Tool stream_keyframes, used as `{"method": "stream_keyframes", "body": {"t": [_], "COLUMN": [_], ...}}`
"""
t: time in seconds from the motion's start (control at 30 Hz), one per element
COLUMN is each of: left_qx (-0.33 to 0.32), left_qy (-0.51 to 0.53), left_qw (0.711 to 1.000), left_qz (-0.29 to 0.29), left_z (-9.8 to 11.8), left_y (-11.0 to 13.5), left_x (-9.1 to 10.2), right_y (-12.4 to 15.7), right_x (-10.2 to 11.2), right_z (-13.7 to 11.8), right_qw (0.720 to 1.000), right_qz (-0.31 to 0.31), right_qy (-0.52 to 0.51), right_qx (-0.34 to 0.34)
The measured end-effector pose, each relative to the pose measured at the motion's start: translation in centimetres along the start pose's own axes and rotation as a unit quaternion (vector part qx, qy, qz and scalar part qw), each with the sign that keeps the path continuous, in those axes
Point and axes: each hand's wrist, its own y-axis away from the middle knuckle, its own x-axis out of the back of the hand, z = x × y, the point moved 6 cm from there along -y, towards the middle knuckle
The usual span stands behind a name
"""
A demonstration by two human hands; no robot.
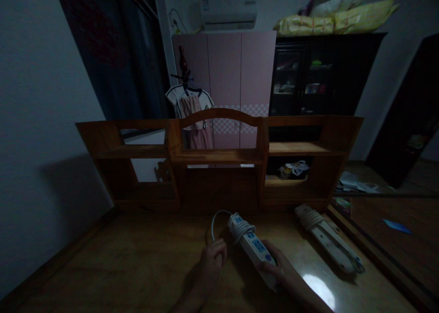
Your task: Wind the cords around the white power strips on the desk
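A white power strip (253, 245) with blue sockets lies on the wooden desk (137, 262), its white cord (219, 217) wound round its far end and looping off to the left. My right hand (279, 267) grips the near end of the strip. My left hand (213, 257) is closed on the loose cord just left of the strip.
A second power strip (329, 241) with wound cord lies at the right. A wooden shelf unit (219, 157) stands along the desk's back edge, with small items (293, 169) in its right compartment. Behind are a pink wardrobe (240, 75), hanging clothes (190, 105) and a dark cabinet (308, 75).
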Motion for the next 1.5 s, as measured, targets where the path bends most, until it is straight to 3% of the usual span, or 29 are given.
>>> {"method": "stream_keyframes", "body": {"t": [1.1,1.33,1.43,1.5], "left_qx": [-0.019,-0.058,-0.106,-0.085], "left_qy": [-0.02,-0.074,-0.123,-0.117], "left_qw": [0.999,0.994,0.982,0.984], "left_qz": [-0.022,-0.06,-0.099,-0.105], "left_z": [-0.1,2.2,4.2,4.8], "left_y": [0.0,0.1,1.2,1.8], "left_x": [-0.7,-1.1,-1.8,-2.3], "right_y": [-0.3,-0.6,-0.3,0.3], "right_x": [0.1,0.2,-0.1,-0.6], "right_z": [0.9,1.5,0.6,-0.7], "right_qw": [1.0,0.999,0.997,0.994], "right_qz": [0.004,0.006,0.017,0.032], "right_qy": [0.005,0.035,0.057,0.075], "right_qx": [0.004,0.02,0.046,0.073]}}
